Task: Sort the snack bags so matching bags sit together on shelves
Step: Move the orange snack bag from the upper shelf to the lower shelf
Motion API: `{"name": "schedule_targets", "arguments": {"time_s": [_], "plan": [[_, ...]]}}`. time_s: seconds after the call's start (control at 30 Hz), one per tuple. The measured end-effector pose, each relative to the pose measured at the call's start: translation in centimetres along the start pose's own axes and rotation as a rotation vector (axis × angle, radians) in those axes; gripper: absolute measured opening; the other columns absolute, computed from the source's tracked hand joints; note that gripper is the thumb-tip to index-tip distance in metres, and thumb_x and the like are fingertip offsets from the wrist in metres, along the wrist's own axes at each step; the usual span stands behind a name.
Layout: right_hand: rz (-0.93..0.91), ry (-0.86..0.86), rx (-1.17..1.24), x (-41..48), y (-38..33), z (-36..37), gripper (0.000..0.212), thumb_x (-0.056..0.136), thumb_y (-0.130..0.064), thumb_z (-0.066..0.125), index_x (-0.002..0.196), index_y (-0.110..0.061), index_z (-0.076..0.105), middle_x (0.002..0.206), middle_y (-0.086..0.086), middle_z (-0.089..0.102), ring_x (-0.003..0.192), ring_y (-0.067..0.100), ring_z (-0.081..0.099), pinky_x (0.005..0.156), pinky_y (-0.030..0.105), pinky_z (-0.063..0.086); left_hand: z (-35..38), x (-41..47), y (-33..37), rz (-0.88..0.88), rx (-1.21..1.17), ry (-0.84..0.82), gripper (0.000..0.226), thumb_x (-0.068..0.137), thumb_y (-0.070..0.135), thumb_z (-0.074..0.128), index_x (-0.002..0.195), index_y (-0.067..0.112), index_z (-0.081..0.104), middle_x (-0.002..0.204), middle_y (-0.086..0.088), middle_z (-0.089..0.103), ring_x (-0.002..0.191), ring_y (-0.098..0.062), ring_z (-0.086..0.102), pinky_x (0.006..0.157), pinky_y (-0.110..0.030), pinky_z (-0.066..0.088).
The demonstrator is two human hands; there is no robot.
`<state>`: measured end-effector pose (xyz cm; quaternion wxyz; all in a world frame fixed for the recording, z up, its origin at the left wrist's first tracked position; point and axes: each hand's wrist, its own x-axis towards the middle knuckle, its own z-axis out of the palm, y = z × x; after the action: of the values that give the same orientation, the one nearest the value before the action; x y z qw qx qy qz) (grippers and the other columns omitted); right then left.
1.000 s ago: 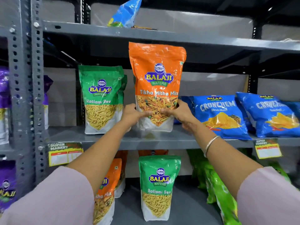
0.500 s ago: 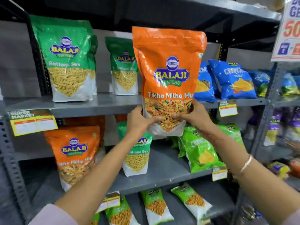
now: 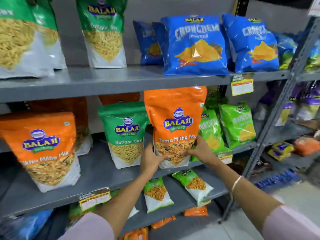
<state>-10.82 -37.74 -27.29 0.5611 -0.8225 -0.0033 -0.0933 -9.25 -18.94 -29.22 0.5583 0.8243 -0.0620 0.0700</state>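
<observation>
**Grey shelving, orange bag held at the middle shelf**

Grey metal shelves fill your view, and your two hands meet at the front edge of the middle shelf (image 3: 97, 172). Your left hand (image 3: 152, 157) and your right hand (image 3: 199, 149) are both closed around the lower part of an orange Tikha Mitha Mix bag (image 3: 174, 122), thumbs across its clear window, fingers behind. You hold the bag upright, its base about level with that front edge and its top reaching the underside of the upper shelf (image 3: 121, 84).

Just beside it on the left, a green Ratlami Sev bag (image 3: 123, 134) stands on the middle shelf. Near the left end of that shelf stands a matching orange bag (image 3: 43, 146), with more orange packs behind it. Right of your held bag, light green Cruncheese-style bags (image 3: 237, 123) lean toward the shelf's right end.

On the upper shelf, green sev bags (image 3: 102, 32) stand at the left and blue Crunchem bags (image 3: 195, 45) at the right. A yellow price tag (image 3: 242, 85) hangs from its front edge.
</observation>
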Motion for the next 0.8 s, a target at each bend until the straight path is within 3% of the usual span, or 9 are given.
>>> {"name": "schedule_targets", "arguments": {"time_s": [0.1, 0.17, 0.23, 0.37, 0.5, 0.67, 0.8], "plan": [[0.051, -0.019, -0.016, 2.3, 2.4, 0.7, 0.071, 0.058, -0.001, 0.082, 0.118, -0.013, 0.046, 0.103, -0.003, 0.063, 0.096, 0.014, 0.06, 0.071, 0.014, 0.047, 1.7, 1.9, -2.5, -0.052, 0.007, 0.032, 0.058, 0.054, 0.02, 0.087, 0.102, 0.002, 0.06, 0.104, -0.014, 0.071, 0.093, -0.024, 0.064, 0.072, -0.027, 0.047], [0.066, -0.026, -0.026, 3.9, 3.7, 1.2, 0.07, 0.058, 0.0, 0.081, 0.119, -0.01, 0.047, 0.107, 0.002, 0.062, 0.101, 0.019, 0.059, 0.078, 0.022, 0.047, 2.6, 3.3, -3.7, -0.074, 0.017, 0.042, 0.057, 0.054, 0.019, 0.087, 0.101, 0.001, 0.059, 0.104, -0.017, 0.07, 0.094, -0.027, 0.065, 0.075, -0.031, 0.049], [0.076, -0.023, -0.042, 5.3, 4.4, 1.5, 0.069, 0.058, 0.0, 0.081, 0.118, -0.01, 0.047, 0.107, 0.001, 0.061, 0.1, 0.017, 0.058, 0.079, 0.023, 0.046, 3.4, 4.6, -4.7, -0.084, 0.013, 0.045, 0.058, 0.055, 0.017, 0.086, 0.104, 0.002, 0.058, 0.107, -0.017, 0.07, 0.097, -0.028, 0.064, 0.077, -0.03, 0.048], [0.087, -0.042, -0.048, 7.7, 5.1, 1.9, 0.071, 0.058, 0.003, 0.08, 0.12, -0.007, 0.047, 0.108, 0.001, 0.06, 0.098, 0.013, 0.055, 0.067, 0.009, 0.042, 4.6, 6.4, -6.1, -0.09, 0.014, 0.076, 0.064, 0.057, 0.018, 0.085, 0.111, 0.004, 0.055, 0.113, -0.016, 0.068, 0.102, -0.027, 0.063, 0.078, -0.026, 0.043], [0.125, -0.023, -0.005, 8.8, 6.0, 2.1, 0.072, 0.058, 0.006, 0.08, 0.121, -0.005, 0.047, 0.114, 0.009, 0.062, 0.101, 0.016, 0.054, 0.08, 0.025, 0.045, 5.2, 7.3, -6.8, -0.076, 0.034, 0.074, 0.067, 0.059, 0.02, 0.084, 0.117, 0.005, 0.053, 0.116, -0.015, 0.067, 0.105, -0.028, 0.061, 0.08, -0.025, 0.041], [0.145, -0.049, 0.004, 9.0, 6.2, 2.2, 0.073, 0.061, 0.003, 0.079, 0.125, -0.006, 0.045, 0.124, 0.013, 0.06, 0.105, 0.016, 0.052, 0.087, 0.028, 0.043, 5.1, 7.8, -6.6, -0.111, 0.055, 0.028, 0.069, 0.063, 0.022, 0.082, 0.122, 0.008, 0.048, 0.123, -0.014, 0.063, 0.112, -0.03, 0.057, 0.086, -0.032, 0.043], [0.167, -0.072, 0.013, 8.4, 5.8, 2.2, 0.075, 0.065, 0.004, 0.077, 0.13, -0.004, 0.039, 0.13, 0.017, 0.055, 0.118, 0.027, 0.052, 0.096, 0.034, 0.043, 4.7, 7.6, -5.8, -0.196, 0.034, -0.047, 0.075, 0.068, 0.022, 0.079, 0.131, 0.005, 0.04, 0.134, -0.015, 0.054, 0.122, -0.032, 0.05, 0.097, -0.038, 0.042]]}}
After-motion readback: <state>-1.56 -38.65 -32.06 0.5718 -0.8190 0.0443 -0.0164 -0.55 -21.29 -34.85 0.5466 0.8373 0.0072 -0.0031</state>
